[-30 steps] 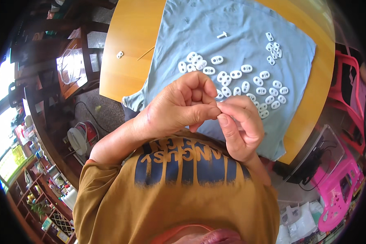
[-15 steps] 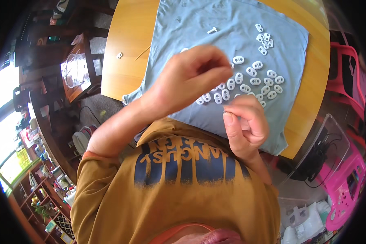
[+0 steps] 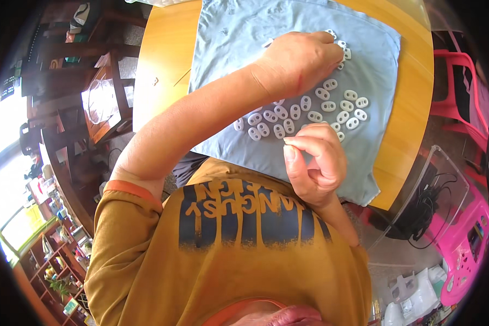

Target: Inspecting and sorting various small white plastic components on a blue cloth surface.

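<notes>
Small white oval plastic pieces with two holes (image 3: 328, 106) lie scattered over a light blue cloth (image 3: 372, 70). My left hand (image 3: 305, 61) reaches across the cloth to a small cluster of similar pieces (image 3: 347, 54) at the far right. Its fingers are bent together and their tips are partly hidden, so what they hold is unclear. Nearer to me, my right hand (image 3: 319, 163) is raised above the cloth's near part, thumb and forefinger pinched. Anything between those fingertips is too small to name. A white piece (image 3: 268, 42) shows beside the left hand, partly covered.
The cloth covers much of a yellow wooden table (image 3: 165, 54). A thin stick (image 3: 182, 77) and a small ring-like piece (image 3: 155, 81) lie on the bare wood at left. A red chair (image 3: 445, 92) and a pink plastic stool (image 3: 464, 261) stand to the right.
My left hand has moved away from me and to the right, onto the far cluster. My right hand keeps its pinch nearly in place. The view has shifted slightly.
</notes>
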Available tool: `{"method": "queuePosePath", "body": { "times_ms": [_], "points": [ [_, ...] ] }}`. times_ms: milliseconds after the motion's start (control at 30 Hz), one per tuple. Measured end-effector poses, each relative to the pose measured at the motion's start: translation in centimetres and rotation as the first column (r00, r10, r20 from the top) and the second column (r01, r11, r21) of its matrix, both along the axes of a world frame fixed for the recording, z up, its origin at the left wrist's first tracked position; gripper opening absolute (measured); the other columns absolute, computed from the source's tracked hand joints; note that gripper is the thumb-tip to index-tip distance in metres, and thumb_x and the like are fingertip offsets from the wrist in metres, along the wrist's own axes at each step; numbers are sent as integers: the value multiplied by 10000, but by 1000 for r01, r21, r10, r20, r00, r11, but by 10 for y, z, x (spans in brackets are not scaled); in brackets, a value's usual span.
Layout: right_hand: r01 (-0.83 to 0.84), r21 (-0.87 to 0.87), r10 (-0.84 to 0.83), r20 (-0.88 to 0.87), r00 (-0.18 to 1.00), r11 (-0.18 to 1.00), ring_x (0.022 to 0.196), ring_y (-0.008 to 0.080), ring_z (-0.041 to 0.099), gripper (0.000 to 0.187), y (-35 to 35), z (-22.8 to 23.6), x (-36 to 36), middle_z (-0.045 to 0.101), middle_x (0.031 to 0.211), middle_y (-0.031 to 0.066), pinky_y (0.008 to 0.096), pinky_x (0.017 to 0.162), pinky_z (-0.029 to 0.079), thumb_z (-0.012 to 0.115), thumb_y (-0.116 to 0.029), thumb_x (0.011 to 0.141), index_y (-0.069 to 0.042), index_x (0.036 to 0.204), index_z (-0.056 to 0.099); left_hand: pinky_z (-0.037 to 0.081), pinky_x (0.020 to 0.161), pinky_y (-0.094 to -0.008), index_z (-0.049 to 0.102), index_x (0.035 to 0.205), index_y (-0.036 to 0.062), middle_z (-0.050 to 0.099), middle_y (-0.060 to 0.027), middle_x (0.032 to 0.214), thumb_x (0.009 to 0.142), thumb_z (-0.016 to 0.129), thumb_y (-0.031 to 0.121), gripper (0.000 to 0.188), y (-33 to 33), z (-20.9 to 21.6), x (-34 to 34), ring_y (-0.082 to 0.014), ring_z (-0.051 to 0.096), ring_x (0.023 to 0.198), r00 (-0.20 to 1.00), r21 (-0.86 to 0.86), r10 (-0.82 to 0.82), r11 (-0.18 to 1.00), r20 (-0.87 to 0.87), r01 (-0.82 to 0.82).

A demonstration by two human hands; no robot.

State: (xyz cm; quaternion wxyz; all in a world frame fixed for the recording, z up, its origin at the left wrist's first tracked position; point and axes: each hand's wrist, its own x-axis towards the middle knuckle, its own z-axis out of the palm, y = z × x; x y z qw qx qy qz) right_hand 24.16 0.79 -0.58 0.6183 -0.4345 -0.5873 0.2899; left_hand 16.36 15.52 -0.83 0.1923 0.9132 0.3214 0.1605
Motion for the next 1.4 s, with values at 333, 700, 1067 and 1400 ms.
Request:
{"method": "queuePosePath", "body": {
  "times_ms": [333,700,1067,1400],
  "points": [
    [13,-29,-13,-4,1000,1000,583,199,507,148,-3,-1,-2,559,696,79,284,527,399,645,39,663,-15,794,599,453,684,-395,561,806,35,586,-116,818,775,532,141,115,11,4,12,-317,560,788,999,-105,-14,994,-35,10],
    [35,-197,-82,-239,967,980,661,122,499,76,-12,-1,0,551,817,68,232,578,403,579,44,775,14,845,584,428,574,-258,579,886,7,562,-49,747,790,562,90,128,-20,33,-20,-126,511,627,957,-535,201,843,210,-60],
    [-107,-270,-68,-567,821,957,727,103,505,70,-1,24,-15,572,824,45,233,657,403,569,-69,837,-6,854,595,347,462,-166,595,924,30,598,-9,827,818,591,20,107,-101,56,-74,-25,444,561,604,-933,717,205,349,296],
    [-150,-332,-68,-563,824,931,738,117,515,81,-10,28,-23,580,830,53,255,703,418,572,-62,823,2,860,604,418,620,-166,541,951,36,552,8,843,808,606,12,159,-108,63,-86,-41,536,776,580,-911,712,225,396,346]
  ]
}}
